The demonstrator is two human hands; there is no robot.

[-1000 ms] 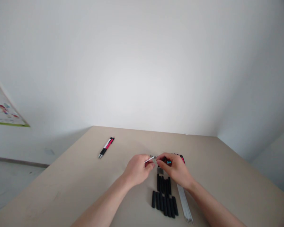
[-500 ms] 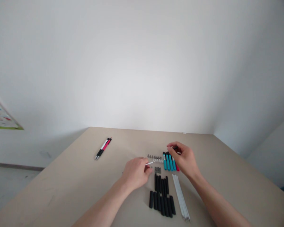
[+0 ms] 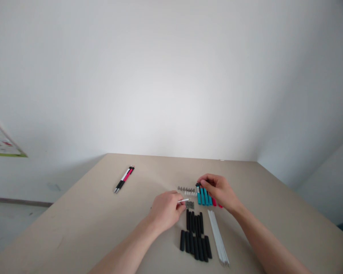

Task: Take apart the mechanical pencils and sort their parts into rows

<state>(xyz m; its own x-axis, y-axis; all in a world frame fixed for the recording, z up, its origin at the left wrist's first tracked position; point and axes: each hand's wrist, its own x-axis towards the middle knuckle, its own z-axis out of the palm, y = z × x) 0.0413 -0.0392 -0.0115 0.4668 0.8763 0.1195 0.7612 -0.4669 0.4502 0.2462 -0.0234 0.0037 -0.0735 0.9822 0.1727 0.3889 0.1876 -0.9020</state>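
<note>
My left hand is closed around a thin white pen refill, whose white end sticks out to the right past the fingertips. Just right of that hand lie several small springs. With thumb and forefinger, my right hand pinches the black upper end of the leftmost teal pen barrel. Several more teal barrels lie in a row beside it, partly under the fingers. Red barrels show below the right palm, mostly hidden.
Metal pen tips and small white parts form rows behind the springs. Nearer lie thin black tubes, thicker black grips and a bundle of white refills. Two whole pens lie at the left.
My right hand has moved left and slightly down onto the leftmost teal barrel's top. My left hand has shifted slightly right and down with the refill, which now points more level.
</note>
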